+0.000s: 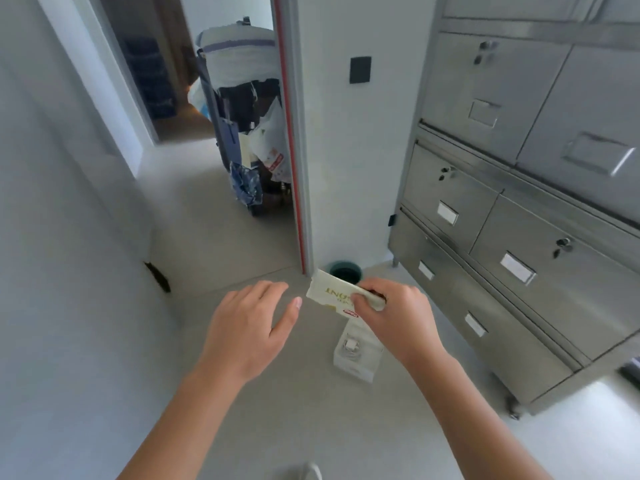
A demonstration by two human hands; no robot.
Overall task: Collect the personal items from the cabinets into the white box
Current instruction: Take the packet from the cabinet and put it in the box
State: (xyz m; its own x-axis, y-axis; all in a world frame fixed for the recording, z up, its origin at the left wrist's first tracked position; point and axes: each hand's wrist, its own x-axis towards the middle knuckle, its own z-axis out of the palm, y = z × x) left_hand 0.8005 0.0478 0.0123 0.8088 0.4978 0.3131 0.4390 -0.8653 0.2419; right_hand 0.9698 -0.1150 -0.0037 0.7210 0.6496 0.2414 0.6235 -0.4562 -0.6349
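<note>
One boxed: charger cable, white box at 6 o'clock.
Right hand: lettered packet is pinched, unboxed.
Left hand: held spread, empty.

right hand gripping cream packet, white box below

Grey flr, wht walls, door open.

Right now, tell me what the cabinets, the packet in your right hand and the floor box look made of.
Cabinets: brushed steel, going by the grey sheen. Packet: probably glossy paper or foil; it creases in the right hand. Box: seemingly white cardboard, matte.
</note>
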